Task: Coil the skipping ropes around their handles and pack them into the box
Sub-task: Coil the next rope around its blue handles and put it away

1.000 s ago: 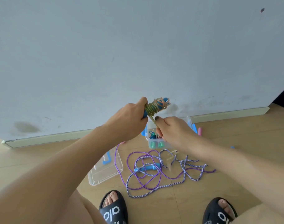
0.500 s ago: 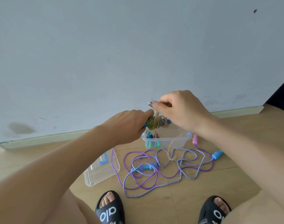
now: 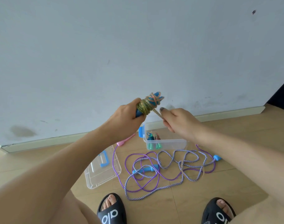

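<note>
My left hand point(image 3: 125, 118) grips blue handles with a glittery greenish rope coil point(image 3: 148, 104) wound round them, held up in front of the wall. My right hand point(image 3: 180, 121) pinches the loose strand of that rope point(image 3: 157, 112), stretched taut from the coil. Below on the floor stands the clear plastic box point(image 3: 182, 141), with coiled ropes with green handles point(image 3: 153, 140) inside. In front of it a purple rope point(image 3: 121, 180) and a blue-white twisted rope point(image 3: 173, 160) lie tangled, with a blue handle point(image 3: 146, 169) among them.
The clear box lid point(image 3: 104, 170) with a blue grip lies left of the tangle. A pink handle point(image 3: 124, 141) lies near the skirting, a blue handle point(image 3: 217, 157) at the right. My two black sandals point(image 3: 112, 210) stand at the bottom. A grey wall point(image 3: 138, 46) is close ahead.
My right hand came down from above the coil to its right side, pulling the strand round. The coil in my left hand rose and tilted upward.
</note>
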{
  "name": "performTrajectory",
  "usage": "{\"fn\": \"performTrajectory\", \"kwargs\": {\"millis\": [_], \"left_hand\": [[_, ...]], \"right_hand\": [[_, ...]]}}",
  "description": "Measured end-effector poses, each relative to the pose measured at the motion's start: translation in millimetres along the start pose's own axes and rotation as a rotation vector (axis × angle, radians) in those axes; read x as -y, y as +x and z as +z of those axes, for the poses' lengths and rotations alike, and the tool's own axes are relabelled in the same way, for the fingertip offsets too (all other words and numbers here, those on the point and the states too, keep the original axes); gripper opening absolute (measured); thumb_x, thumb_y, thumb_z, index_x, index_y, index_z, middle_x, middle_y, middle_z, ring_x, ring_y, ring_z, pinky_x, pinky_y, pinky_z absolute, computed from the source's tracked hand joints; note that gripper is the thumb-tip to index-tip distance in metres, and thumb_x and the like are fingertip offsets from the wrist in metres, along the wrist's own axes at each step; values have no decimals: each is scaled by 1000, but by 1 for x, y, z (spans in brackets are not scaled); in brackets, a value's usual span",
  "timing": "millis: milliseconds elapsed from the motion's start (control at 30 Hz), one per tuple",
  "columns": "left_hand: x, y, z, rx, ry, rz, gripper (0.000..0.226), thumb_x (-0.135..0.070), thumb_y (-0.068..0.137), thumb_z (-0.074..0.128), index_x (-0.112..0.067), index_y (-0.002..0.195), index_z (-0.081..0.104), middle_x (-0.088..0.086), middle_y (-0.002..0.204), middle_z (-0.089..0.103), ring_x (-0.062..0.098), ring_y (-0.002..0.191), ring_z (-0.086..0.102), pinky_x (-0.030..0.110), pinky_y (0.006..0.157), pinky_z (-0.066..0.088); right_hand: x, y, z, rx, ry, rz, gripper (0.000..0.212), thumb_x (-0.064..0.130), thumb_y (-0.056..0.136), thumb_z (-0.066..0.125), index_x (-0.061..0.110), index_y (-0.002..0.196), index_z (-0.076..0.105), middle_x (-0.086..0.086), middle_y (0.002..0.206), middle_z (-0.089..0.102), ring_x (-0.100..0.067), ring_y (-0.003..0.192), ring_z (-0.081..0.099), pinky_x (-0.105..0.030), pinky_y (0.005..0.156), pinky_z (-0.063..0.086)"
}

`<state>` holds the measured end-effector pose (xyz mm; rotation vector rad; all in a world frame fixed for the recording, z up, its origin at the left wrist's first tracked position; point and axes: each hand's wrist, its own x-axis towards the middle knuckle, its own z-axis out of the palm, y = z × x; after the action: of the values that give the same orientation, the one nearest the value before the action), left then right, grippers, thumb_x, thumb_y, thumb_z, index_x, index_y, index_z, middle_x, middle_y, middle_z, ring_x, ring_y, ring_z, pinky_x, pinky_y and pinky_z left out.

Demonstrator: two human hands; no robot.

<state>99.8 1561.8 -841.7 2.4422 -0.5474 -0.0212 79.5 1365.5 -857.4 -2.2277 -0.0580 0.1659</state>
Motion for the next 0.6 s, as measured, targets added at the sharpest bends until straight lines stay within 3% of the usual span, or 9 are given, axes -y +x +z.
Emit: {"fn": "performTrajectory", "kwargs": {"millis": [100, 200, 267, 433, 600], "left_hand": [[21, 8, -5, 45, 68, -154, 4, -16, 90, 52, -19, 90, 50, 1, 77, 57, 20, 68, 50, 30, 56, 38], [31, 8, -9, 120, 203, -146, 4, -14, 90, 50, -16, 94, 49, 4, 77, 57, 26, 70, 53, 31, 56, 39], [26, 6, -7, 174, 287, -102, 7, -13, 89, 48, -18, 93, 47, 2, 73, 54, 24, 66, 52, 32, 55, 39], [9, 0, 11, 329, 508, 67, 9, -20, 91, 47, -22, 100, 46, -3, 69, 47, 18, 61, 49, 32, 52, 36], [-5, -11, 15, 368, 489, 279, 15, -22, 92, 49, -22, 106, 44, 1, 69, 50, 24, 61, 49, 34, 55, 36]], "right_hand": [[7, -13, 0, -32, -195, -52, 57, 45, 103, 37, 15, 55, 42, 5, 41, 39, -11, 41, 38, -26, 48, 31], [22, -23, -10, -128, -344, -208, 56, 44, 101, 45, 13, 56, 31, 1, 45, 28, -16, 43, 29, -31, 45, 23], [30, -21, -18, -165, -343, -296, 55, 43, 99, 48, 14, 57, 29, -1, 45, 25, -17, 43, 32, -28, 41, 23], [38, -12, -16, -148, -462, -458, 58, 49, 95, 53, 10, 56, 35, -4, 45, 31, -19, 49, 27, -33, 51, 25], [28, 6, -19, -81, -394, -381, 59, 46, 96, 56, 15, 57, 24, 2, 51, 21, -16, 52, 20, -33, 52, 19]]}}
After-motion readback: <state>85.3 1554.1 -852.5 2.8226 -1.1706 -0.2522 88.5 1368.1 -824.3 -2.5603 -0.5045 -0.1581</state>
